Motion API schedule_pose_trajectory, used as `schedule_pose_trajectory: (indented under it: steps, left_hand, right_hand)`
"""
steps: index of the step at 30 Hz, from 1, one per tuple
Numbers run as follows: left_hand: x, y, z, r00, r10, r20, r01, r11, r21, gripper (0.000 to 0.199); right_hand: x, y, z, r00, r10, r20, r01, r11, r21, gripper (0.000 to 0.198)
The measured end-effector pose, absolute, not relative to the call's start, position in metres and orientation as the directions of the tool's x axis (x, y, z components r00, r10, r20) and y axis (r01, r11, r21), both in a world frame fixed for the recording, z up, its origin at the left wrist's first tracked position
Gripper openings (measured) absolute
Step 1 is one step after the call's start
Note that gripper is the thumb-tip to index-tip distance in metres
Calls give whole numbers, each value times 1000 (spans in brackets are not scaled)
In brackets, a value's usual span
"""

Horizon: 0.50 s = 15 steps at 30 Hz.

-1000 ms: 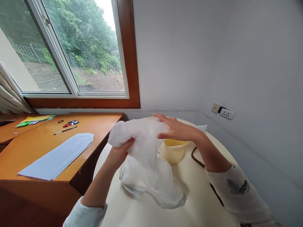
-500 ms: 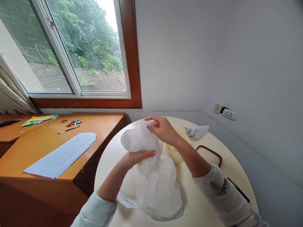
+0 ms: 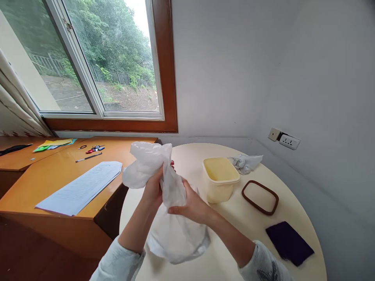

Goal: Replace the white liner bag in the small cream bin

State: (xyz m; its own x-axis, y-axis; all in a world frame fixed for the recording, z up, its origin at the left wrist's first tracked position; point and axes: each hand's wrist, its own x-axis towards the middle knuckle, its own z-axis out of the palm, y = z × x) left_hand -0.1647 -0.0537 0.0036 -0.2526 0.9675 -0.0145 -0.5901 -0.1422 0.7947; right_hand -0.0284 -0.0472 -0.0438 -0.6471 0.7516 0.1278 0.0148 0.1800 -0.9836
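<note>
A white plastic bag (image 3: 179, 236) is held by both hands, above the near part of a round cream table (image 3: 234, 249). Its gathered neck is grasped by the left hand (image 3: 152, 188), whose fingers are curled round it, with the fingertips just visible past the far side. Lower down, the same plastic is grasped by the right hand (image 3: 193, 203): the thumb is laid across the near face, and the other fingers are mostly hidden behind the plastic (how firmly they are pressed cannot be told). Above the left fingers, a loose, puffed top is spread out to the left. Below the right thumb, the fuller body is hung down towards the table, and whether its weight is borne there cannot be made out.

Beyond the right fingers and to their right, a pale yellow tub (image 3: 221, 189) is seen standing open and upright, with a crumpled plastic bag (image 3: 245, 163) placed just behind it. Farther to the right of those fingers, a brown rounded frame (image 3: 255, 204) is laid flat, and nearer than that, a dark purple cloth (image 3: 290, 242) is placed near the table's edge. Well to the left of the left fingers, some sheets of paper (image 3: 84, 187) and a pen (image 3: 88, 157) are borne by a wooden desk (image 3: 35, 187).
</note>
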Motion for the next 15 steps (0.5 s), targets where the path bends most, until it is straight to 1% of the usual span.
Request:
schedule_pose_trajectory:
  steps: [3,4,5,7,10,11,13,15]
  left_hand:
    - [-168,-49,10,-245,969,-23,-679,-154,718,8]
    - [-171,-47,12,-251,968,1,-694,-181,697,7]
    - [-175,-45,15,-257,966,31,-702,-209,681,10]
    - [-185,-41,20,-250,965,79,-717,-239,655,15]
    - [-203,-37,25,-208,972,106,-740,-227,634,24]
    - [-209,-36,26,-197,973,118,-742,-227,631,26]
    - [-219,-33,27,-204,969,139,-732,-245,635,30]
    - [-227,-31,26,-222,966,134,-707,-255,660,32]
  right_hand:
    - [-31,-53,-70,-671,741,-10,251,215,-944,41]
    - [-31,-56,-79,-683,728,-58,323,229,-918,27]
    - [-30,-60,-88,-690,720,-76,371,262,-891,20]
    - [-27,-68,-105,-706,708,-15,404,385,-830,16]
    - [-20,-80,-121,-703,694,156,419,581,-698,14]
    - [-17,-83,-123,-700,690,185,432,615,-659,13]
    - [-11,-87,-122,-699,688,195,457,640,-618,12]
    - [-3,-88,-114,-713,680,169,451,629,-633,14]
